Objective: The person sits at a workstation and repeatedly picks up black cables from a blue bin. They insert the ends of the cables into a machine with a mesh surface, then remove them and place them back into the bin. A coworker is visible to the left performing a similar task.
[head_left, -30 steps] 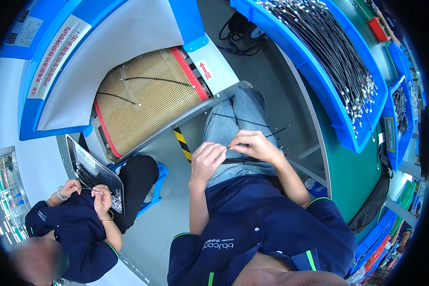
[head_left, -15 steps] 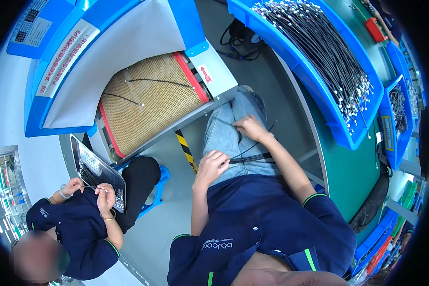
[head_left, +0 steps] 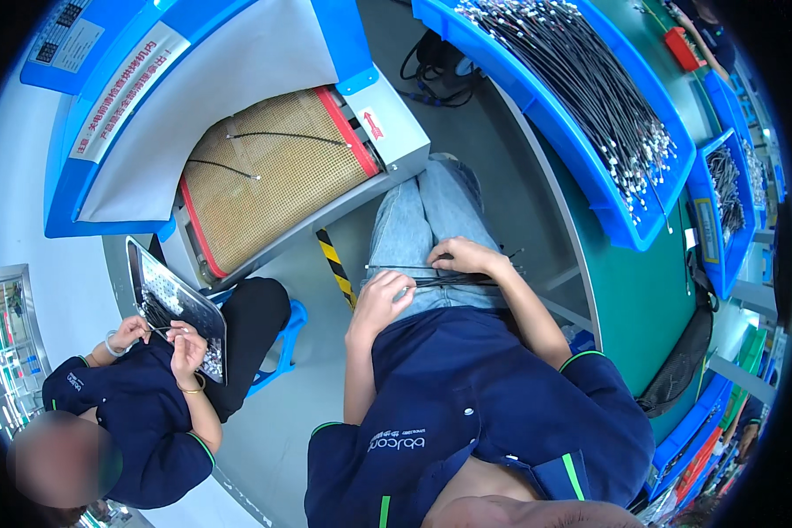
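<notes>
Across my thighs lies a bundle of thin black cables (head_left: 458, 282). My left hand (head_left: 382, 301) is curled around the left end of this bundle. Just above it, a single black cable (head_left: 400, 267) stretches sideways over the jeans, its small left end sticking out past my left fingers. My right hand (head_left: 468, 256) pinches that single cable with bent fingers; its palm side is hidden. The bundle's right end passes beneath my right wrist.
A conveyor belt (head_left: 268, 189) with two black cables stands ahead left, under a blue machine hood. At right, a blue bin (head_left: 581, 114) full of black cables rests on a green table (head_left: 629, 326). A co-worker (head_left: 141, 422) sits at left with a tray (head_left: 213, 321).
My right hand has come down toward the bundle, bringing the single cable level across my thighs. My left hand stays at the bundle. The whole view has shifted slightly.
</notes>
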A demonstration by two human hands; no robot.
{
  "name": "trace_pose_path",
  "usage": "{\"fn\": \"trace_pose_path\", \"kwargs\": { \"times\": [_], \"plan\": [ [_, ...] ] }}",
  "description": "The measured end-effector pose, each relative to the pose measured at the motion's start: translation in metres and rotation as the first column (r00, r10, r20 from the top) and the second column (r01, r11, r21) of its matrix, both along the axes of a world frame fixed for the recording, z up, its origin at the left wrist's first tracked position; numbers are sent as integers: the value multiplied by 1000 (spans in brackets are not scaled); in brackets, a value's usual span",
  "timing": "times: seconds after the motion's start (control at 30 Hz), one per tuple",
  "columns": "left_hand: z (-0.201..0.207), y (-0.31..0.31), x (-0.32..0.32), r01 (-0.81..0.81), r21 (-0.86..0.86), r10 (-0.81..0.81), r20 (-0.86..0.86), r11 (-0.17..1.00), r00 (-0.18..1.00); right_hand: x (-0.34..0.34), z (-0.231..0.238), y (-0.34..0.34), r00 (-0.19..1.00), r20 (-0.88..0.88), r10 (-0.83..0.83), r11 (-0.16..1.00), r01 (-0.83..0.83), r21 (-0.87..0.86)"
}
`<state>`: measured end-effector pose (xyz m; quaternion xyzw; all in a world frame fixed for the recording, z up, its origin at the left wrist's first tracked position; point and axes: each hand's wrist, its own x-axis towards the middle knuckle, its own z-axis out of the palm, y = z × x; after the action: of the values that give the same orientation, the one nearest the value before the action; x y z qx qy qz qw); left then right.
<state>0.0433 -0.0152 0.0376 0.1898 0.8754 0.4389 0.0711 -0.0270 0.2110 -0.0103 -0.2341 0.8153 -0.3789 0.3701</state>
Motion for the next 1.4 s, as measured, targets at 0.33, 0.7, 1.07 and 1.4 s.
{"fn": "trace_pose_path", "kwargs": {
  "times": [0.33,0.7,1.07,1.4],
  "plan": [
    [-54,12,-6,156,10,-151,311,988,938,-14,-46,3,960,-55,-273,959,276,58],
    [-95,36,-2,252,100,-265,150,963,953,5,-189,-24,809,167,563,549,-517,657],
    [-93,21,-12,309,28,-303,293,951,907,21,-210,3,703,316,638,527,-697,487],
    [-101,19,-3,271,95,-280,96,958,955,8,-252,18,717,315,622,520,-679,519]
  ]
}}
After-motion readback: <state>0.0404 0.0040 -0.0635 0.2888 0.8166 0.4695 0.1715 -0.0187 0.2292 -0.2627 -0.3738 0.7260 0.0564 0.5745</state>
